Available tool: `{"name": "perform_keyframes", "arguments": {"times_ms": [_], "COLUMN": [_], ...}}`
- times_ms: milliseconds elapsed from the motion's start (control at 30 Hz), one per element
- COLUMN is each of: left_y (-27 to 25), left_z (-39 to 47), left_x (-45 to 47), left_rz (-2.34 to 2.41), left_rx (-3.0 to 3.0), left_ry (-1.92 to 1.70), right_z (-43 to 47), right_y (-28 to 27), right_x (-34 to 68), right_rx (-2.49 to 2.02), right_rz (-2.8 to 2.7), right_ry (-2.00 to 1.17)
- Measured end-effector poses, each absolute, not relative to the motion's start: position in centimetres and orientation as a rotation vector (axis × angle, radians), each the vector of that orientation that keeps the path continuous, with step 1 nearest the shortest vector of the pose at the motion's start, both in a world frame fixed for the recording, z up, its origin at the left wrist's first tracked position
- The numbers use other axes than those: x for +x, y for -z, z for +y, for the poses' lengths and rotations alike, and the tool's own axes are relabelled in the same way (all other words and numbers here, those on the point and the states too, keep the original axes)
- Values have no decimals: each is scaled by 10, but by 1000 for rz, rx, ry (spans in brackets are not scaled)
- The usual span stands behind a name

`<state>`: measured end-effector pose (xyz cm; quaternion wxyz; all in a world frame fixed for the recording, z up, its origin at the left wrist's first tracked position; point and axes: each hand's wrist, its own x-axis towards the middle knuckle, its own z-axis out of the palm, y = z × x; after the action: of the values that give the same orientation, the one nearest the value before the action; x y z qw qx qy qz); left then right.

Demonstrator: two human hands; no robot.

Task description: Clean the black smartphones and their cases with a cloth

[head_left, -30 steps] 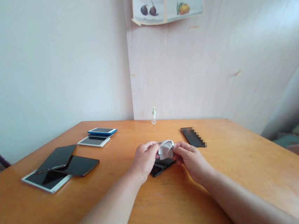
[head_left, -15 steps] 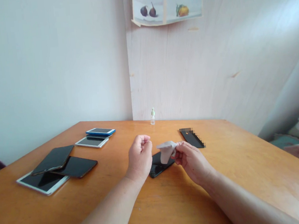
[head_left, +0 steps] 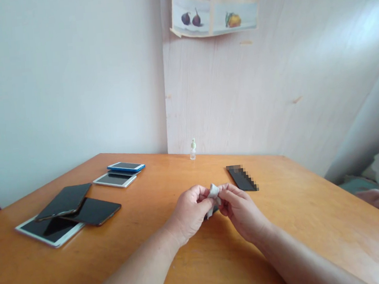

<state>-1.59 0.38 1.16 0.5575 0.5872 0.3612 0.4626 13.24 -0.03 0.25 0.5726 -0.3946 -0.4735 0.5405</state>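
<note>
A small light grey cloth (head_left: 213, 191) is bunched up between my two hands, above the middle of the table. My left hand (head_left: 192, 211) pinches it from the left with thumb and fingers. From the right, my right hand (head_left: 241, 206) grips it the same way. Below the cloth lies a black phone (head_left: 211, 214), mostly hidden by my hands, with only a dark bit of it showing. Just beyond my right hand a flat black phone case (head_left: 241, 178) rests on the table, partly blurred by pixels.
On the wooden table (head_left: 147, 262), at left, a black tablet (head_left: 64, 201) and a dark tablet (head_left: 97, 211) overlap a white tablet (head_left: 56, 238). Behind them, a blue-edged phone (head_left: 126, 166) lies on a white device (head_left: 114, 179). A small clear pump bottle (head_left: 192, 150) stands near the wall.
My left hand has moved right and taken hold of the cloth, which hung from my right hand alone before. The cloth is now bunched, and the phone below is more hidden.
</note>
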Motion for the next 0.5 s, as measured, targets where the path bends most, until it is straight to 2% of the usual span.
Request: {"name": "perform_keyframes", "arguments": {"times_ms": [167,500], "left_y": [-13,-13], "left_z": [4,9], "left_x": [-18,-25], "left_rz": [782,771], "left_rx": [1185,1083], "left_ry": [-1128,-1139], "right_z": [-5,-8], "right_y": [-4,1], "right_x": [127,123], "right_rx": [-977,-983], "right_rz": [-1249,-1535], "right_ry": [-1037,-928]}}
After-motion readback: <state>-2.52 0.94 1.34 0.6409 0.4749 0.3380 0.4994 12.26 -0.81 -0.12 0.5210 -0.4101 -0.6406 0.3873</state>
